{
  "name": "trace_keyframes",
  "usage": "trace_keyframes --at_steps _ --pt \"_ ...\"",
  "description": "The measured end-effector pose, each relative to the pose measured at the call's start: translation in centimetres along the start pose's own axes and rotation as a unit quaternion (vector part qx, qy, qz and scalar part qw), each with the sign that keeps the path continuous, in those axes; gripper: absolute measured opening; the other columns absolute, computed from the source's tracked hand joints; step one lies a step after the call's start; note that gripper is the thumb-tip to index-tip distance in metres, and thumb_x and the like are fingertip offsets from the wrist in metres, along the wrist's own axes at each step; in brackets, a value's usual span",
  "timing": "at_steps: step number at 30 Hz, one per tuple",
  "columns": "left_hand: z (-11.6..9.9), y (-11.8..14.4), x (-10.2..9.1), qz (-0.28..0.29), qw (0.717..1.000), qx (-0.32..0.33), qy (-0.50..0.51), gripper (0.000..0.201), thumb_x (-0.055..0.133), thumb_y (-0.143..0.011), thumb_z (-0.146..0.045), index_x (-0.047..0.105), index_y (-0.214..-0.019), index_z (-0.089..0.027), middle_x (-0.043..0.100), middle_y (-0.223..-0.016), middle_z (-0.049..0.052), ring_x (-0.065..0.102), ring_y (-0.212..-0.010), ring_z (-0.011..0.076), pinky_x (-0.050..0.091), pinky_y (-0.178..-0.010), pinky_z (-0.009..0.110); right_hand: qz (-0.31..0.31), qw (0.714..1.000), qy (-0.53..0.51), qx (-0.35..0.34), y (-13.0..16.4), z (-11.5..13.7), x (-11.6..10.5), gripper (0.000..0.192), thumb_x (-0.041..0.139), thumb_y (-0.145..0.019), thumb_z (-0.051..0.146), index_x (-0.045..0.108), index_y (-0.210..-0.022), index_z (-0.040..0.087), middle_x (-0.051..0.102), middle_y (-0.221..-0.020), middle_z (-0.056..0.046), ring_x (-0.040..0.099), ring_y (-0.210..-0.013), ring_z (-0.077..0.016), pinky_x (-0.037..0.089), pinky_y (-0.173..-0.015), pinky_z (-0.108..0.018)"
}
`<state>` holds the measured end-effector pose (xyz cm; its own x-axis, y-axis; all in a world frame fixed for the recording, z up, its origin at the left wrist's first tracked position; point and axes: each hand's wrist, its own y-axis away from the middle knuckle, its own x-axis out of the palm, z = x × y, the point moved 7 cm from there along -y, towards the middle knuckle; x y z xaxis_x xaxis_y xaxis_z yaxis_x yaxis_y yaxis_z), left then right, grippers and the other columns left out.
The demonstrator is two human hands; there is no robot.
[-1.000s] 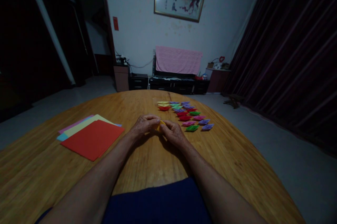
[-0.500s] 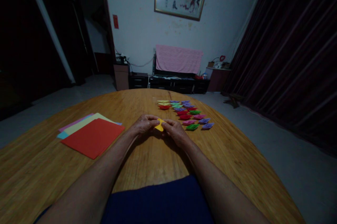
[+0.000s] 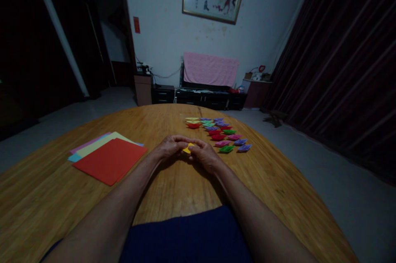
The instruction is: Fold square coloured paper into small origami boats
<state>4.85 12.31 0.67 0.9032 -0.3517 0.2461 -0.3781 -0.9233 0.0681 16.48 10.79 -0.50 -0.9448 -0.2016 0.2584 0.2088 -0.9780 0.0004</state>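
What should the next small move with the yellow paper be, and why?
Probably a gentle press along a crease of the yellow paper: the left hand and right hand both pinch it, and it looks small and folded. They hide much of it, so which crease is unclear.

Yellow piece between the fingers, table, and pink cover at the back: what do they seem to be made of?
Yellow piece: probably matte paper; it looks thin, with even color, though little shows.
Table: wood or a wood-look surface, perhaps lightly varnished; streaky brown grain and a faint sheen show.
Pink cover: likely dull, soft cloth; it hangs loosely with an uneven lower edge.
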Motion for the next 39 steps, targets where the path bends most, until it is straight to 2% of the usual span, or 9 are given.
trace_keyframes --at_steps 7,15,19,21,23,26,34,36,39 --pt "0.7 -0.4 -0.8 -0.047 0.999 -0.019 -0.018 0.024 0.077 -0.06 -0.013 0.071 -0.083 -0.011 0.063 -0.055 0.002 0.053 -0.045 0.0093 0.041 -0.048 0.022 0.021 1.0 0.006 0.012 0.3 0.0 0.1 0.039 0.08 -0.063 0.022 0.071 -0.1 0.016 0.069 -0.077 -0.003 0.06 -0.062 -0.0114 0.048 -0.059 -0.023" --pt "0.0 -0.5 -1.2 -0.018 1.0 0.002 -0.024 0.028 0.078 -0.067 -0.022 0.069 -0.09 -0.011 0.064 -0.062 0.003 0.056 -0.051 0.0101 0.043 -0.053 0.024 -0.021 0.999 0.006 0.035 0.3 0.5 -0.1 0.04 0.074 -0.064 0.017 0.066 -0.103 0.016 0.066 -0.075 -0.001 0.056 -0.057 -0.0091 0.045 -0.054 -0.02" --pt "0.2 -0.3 -1.6 -0.039 0.999 -0.021 -0.011 0.024 0.076 -0.063 -0.016 0.069 -0.085 -0.01 0.065 -0.06 0.004 0.057 -0.051 0.0114 0.045 -0.055 0.026 -0.031 0.993 0.114 -0.017 0.4 1.3 -0.8 0.046 0.072 -0.069 0.02 0.061 -0.114 0.02 0.068 -0.087 -0.004 0.063 -0.068 -0.0137 0.051 -0.064 -0.027" --pt "0.4 -0.4 -1.7 -0.039 0.999 -0.027 -0.026 0.019 0.073 -0.062 -0.013 0.07 -0.08 -0.01 0.065 -0.059 0.004 0.055 -0.049 0.0107 0.043 -0.054 0.024 -0.012 0.971 0.224 -0.081 0.5 2.0 -0.8 0.037 0.07 -0.07 0.017 0.065 -0.106 0.021 0.068 -0.096 -0.005 0.065 -0.081 -0.0167 0.052 -0.075 -0.03" --pt "0.7 -0.6 -1.8 -0.026 0.998 -0.036 -0.053 0.014 0.071 -0.062 -0.012 0.071 -0.077 -0.01 0.065 -0.058 0.004 0.054 -0.048 0.0093 0.039 -0.051 0.022 0.015 0.932 0.326 -0.158 0.7 2.7 -0.5 0.027 0.069 -0.071 0.014 0.07 -0.096 0.022 0.066 -0.102 -0.006 0.064 -0.094 -0.0185 0.05 -0.085 -0.033" --pt "1.2 -0.8 -2.0 -0.007 0.994 -0.052 -0.096 0.011 0.07 -0.062 -0.011 0.072 -0.073 -0.012 0.065 -0.057 0.003 0.051 -0.049 0.0081 0.035 -0.049 0.02 0.057 0.879 0.415 -0.229 1.0 3.0 0.1 0.017 0.069 -0.075 0.015 0.074 -0.09 0.022 0.066 -0.101 -0.005 0.062 -0.096 -0.0181 0.049 -0.087 -0.032" --pt "1.4 -0.8 -1.8 0.041 0.976 -0.068 -0.203 0.014 0.067 -0.065 -0.021 0.073 -0.073 -0.011 0.063 -0.062 0.004 0.049 -0.054 0.0096 0.034 -0.052 0.023 0.084 0.816 0.495 -0.288 1.7 3.3 0.9 0.017 0.063 -0.084 0.014 0.077 -0.091 0.021 0.069 -0.091 -0.004 0.063 -0.084 -0.0142 0.047 -0.076 -0.025" --pt "0.9 -0.8 -1.7 0.06 0.958 -0.056 -0.276 0.017 0.065 -0.065 -0.021 0.074 -0.075 -0.012 0.063 -0.064 0.003 0.05 -0.057 0.0111 0.035 -0.054 0.024 0.099 0.796 0.519 -0.294 2.0 3.0 1.4 0.021 0.06 -0.084 0.011 0.077 -0.092 0.02 0.071 -0.091 -0.004 0.064 -0.084 -0.0145 0.047 -0.078 -0.025" --pt "-0.7 -0.4 -1.6 0.079 0.905 -0.018 -0.417 0.02 0.063 -0.064 -0.019 0.075 -0.079 -0.015 0.065 -0.067 0.002 0.052 -0.062 0.0134 0.037 -0.058 0.024 0.114 0.77 0.556 -0.292 2.3 2.5 2.0 0.023 0.058 -0.084 0.009 0.076 -0.093 0.019 0.072 -0.093 -0.006 0.065 -0.086 -0.0157 0.047 -0.08 -0.026"
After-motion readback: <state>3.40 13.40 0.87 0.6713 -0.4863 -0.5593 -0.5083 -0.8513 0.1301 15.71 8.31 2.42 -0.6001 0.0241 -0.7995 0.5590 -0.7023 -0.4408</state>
